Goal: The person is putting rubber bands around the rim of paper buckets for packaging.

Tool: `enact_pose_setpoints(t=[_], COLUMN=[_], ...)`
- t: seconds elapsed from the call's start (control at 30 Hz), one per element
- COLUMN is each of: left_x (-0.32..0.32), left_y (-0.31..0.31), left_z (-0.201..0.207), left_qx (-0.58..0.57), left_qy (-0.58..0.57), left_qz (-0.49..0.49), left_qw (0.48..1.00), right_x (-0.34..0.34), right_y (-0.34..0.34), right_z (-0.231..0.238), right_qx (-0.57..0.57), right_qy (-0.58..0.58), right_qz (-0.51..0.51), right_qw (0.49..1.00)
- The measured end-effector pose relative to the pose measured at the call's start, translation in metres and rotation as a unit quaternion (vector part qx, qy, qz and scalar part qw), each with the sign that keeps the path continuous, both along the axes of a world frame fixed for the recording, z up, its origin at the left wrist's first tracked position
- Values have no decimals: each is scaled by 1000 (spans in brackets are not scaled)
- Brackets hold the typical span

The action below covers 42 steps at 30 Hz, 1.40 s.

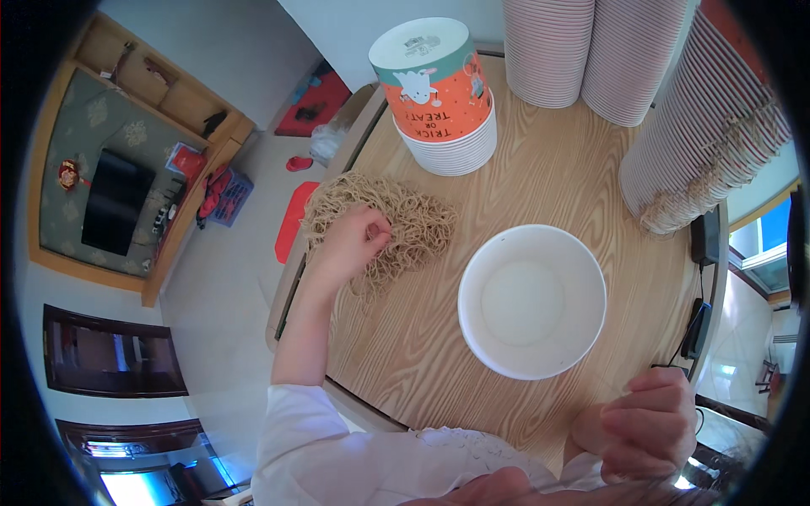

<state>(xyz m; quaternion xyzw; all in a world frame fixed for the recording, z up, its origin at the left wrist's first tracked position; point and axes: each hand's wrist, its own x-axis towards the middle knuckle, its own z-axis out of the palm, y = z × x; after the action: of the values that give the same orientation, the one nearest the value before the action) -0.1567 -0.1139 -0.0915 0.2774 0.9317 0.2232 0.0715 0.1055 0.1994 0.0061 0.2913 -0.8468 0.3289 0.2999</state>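
Note:
A loose heap of beige twine cords [422, 223] lies at the left side of the wooden table. My left hand [353, 240] is over the heap, fingertips curled together in a pinch; whatever is between them is too small to make out. A white round paper bucket [531, 302] stands upright with its mouth up, right of the heap, and small dark hole marks show near its rim. My right hand [650, 422] is raised close to me at the lower right, apart from the bucket. Its fingers are folded into a fist, hiding anything inside.
Behind the heap, a short stack of upside-down buckets [439, 110] has an orange printed one on top. Tall bucket stacks [553, 51] line the back. Another leaning stack [675, 160] at right has twine handles [717, 173]. A black box [705, 236] with a cable sits at the right edge.

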Motion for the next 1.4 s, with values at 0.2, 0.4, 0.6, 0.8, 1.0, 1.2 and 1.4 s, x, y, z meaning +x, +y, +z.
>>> enact_pose_setpoints(t=[0.2,0.4,0.6,0.8,1.0,1.2,1.4], left_x=[-1,-3,21,100,97,100,101], left_y=[-9,-15,-15,66,103,107,124], left_z=[25,57,112,116,72,65,69], left_qx=[306,521,800,478,363,418,336], left_qy=[-126,-111,34,239,-11,-39,-70], left_qz=[78,78,-39,179,60,29,-66], left_qw=[940,843,597,826,930,907,937], right_x=[-7,-11,-20,-49,-74,-61,-37], right_y=[-23,-27,-36,-27,-8,0,-3], right_z=[-3,6,2,0,-38,-40,-6], right_qx=[-95,-62,-151,15,64,116,67], right_qy=[87,75,74,-131,-191,-372,-469], right_qz=[-108,-78,-177,-194,-256,-333,-341], right_qw=[986,992,970,972,945,858,812])
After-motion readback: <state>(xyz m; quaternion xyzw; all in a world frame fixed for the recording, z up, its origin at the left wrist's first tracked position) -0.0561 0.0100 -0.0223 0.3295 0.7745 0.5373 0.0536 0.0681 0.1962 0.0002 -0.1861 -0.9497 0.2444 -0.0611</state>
